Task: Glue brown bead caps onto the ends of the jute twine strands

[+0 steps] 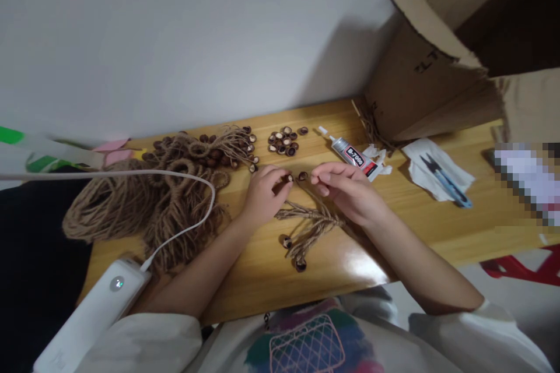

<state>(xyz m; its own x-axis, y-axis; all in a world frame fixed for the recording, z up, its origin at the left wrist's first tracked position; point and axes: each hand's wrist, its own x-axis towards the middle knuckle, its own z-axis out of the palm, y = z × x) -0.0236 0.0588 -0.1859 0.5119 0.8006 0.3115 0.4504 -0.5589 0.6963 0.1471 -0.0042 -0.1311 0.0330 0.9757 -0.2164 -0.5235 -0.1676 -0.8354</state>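
Note:
My left hand [263, 191] is curled with its fingertips pinched on a small brown acorn-like cap [287, 178]. My right hand [345, 189] is closed beside it, fingers pinching near a second cap [303, 176] and a strand of twine. Below both hands lies a small bundle of jute twine [308, 224] whose strands end in caps [300, 264]. Everything rests on a wooden table [394, 233].
A loose pile of caps [283, 141] and a glue tube [352, 154] lie behind the hands. A heap of jute twine [149, 198] with capped strands fills the left. Snips on a tissue [441, 178] lie right, a cardboard box [437, 70] behind. A white device [91, 315] with cable sits near left.

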